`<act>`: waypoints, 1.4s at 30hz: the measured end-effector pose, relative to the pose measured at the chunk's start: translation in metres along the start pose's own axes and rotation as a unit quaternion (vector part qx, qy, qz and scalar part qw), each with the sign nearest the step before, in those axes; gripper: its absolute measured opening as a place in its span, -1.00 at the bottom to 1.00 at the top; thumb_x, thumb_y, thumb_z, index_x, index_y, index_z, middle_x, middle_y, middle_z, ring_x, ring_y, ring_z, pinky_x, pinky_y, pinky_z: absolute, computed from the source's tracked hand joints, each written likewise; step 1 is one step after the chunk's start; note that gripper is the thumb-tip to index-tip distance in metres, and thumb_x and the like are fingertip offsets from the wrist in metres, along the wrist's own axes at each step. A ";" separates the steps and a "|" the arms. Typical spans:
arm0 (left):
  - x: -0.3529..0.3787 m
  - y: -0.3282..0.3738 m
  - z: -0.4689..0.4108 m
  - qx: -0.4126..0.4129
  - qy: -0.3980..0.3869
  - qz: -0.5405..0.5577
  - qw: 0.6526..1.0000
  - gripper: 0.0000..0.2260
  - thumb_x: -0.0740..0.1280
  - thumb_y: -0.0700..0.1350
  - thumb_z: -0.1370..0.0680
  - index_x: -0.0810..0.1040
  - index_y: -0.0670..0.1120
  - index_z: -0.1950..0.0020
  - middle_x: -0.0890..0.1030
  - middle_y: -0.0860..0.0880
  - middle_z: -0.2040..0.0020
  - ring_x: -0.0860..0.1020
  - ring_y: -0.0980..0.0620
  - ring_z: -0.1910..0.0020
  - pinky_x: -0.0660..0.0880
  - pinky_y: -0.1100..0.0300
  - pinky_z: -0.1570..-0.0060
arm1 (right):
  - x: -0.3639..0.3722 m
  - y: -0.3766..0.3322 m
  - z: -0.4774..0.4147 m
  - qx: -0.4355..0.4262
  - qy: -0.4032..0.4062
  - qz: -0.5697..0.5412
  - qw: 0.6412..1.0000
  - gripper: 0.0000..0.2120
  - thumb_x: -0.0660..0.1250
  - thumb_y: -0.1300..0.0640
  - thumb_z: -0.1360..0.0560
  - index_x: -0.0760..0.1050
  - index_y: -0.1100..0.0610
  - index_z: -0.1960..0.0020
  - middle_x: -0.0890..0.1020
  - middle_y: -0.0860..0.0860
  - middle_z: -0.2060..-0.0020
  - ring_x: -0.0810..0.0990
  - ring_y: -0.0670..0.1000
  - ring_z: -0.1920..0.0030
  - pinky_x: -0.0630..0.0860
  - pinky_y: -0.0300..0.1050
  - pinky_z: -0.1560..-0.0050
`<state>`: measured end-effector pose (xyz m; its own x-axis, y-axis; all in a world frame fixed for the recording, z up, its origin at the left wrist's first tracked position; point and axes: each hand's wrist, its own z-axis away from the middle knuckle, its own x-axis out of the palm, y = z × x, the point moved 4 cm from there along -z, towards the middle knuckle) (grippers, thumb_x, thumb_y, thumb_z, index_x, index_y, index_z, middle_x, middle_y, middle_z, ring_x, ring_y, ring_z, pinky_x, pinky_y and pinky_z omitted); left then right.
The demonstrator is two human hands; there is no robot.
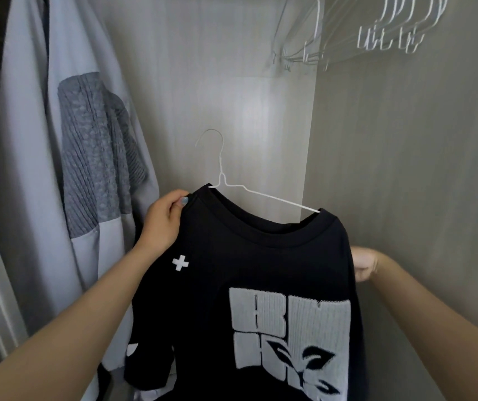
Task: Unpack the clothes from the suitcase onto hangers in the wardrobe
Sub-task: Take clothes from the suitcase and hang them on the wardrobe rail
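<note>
Left fingers [171,199] pinch T-shirt [246,256] shoulder, hanger [220,169] inside

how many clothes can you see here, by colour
black: 1, the t-shirt on a white hanger, pinched at the shoulder by the left hand
grey: 1, the garment hanging at the left
total: 2
</note>
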<state>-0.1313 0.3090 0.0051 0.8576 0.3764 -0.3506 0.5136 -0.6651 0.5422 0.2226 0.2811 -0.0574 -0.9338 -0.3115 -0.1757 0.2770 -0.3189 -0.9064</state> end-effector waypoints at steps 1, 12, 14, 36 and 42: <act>0.000 -0.001 0.001 0.005 -0.004 -0.005 1.000 -0.79 0.15 -0.21 -0.65 0.54 -0.14 0.09 0.57 -0.20 0.21 0.47 0.03 0.24 0.35 0.37 0.23 | -0.002 -0.001 0.000 -0.012 0.008 0.009 1.000 -0.75 0.09 0.30 -0.63 0.51 0.22 0.10 0.70 0.08 0.22 0.66 -0.07 0.41 0.56 -0.24 0.40; 0.008 -0.015 0.019 0.068 -0.080 -0.231 0.967 -0.82 0.17 -0.22 -0.59 0.56 -0.09 0.07 0.53 -0.03 0.24 0.52 -0.08 0.17 0.47 0.03 0.18 | -0.031 -0.080 0.030 -0.324 0.325 0.133 0.878 -0.64 0.28 -0.03 -0.56 0.62 0.15 0.30 0.56 -0.01 0.50 0.48 -0.07 0.45 0.39 -0.29 0.36; 0.013 -0.010 0.019 0.061 -0.050 -0.236 0.969 -0.80 0.15 -0.24 -0.58 0.56 -0.12 0.08 0.57 -0.06 0.23 0.51 -0.08 0.18 0.44 0.06 0.21 | -0.015 -0.093 0.035 -0.369 0.302 0.120 0.871 -0.69 0.26 0.06 -0.58 0.62 0.22 0.19 0.61 -0.05 0.46 0.48 -0.25 0.50 0.39 -0.42 0.40; -0.018 -0.031 -0.012 -0.008 -0.129 -0.024 0.991 -0.67 0.30 -0.37 -0.53 0.53 0.11 0.04 0.64 0.15 0.05 0.57 0.31 0.02 0.45 0.37 -0.10 | -0.039 -0.098 0.047 -0.352 0.432 0.300 0.775 -0.76 0.23 -0.22 -0.51 0.56 -0.10 0.02 0.65 -0.13 0.17 0.60 0.02 0.08 0.50 0.01 0.01; -0.037 -0.054 -0.024 -0.084 -0.030 -0.008 0.996 -0.63 0.09 -0.40 -0.61 0.49 0.00 0.18 0.49 -0.14 0.34 0.43 0.18 0.37 0.37 0.36 0.25 | -0.054 -0.089 0.045 -0.381 0.399 0.175 0.815 -0.81 0.24 -0.20 -0.46 0.56 -0.15 0.15 0.62 -0.15 0.25 0.57 -0.04 0.13 0.50 0.12 -0.13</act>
<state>-0.1902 0.3463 0.0076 0.8490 0.3436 -0.4014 0.5284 -0.5403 0.6549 0.2580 0.2860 0.0501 -0.7619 0.5145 -0.3934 0.6211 0.4083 -0.6690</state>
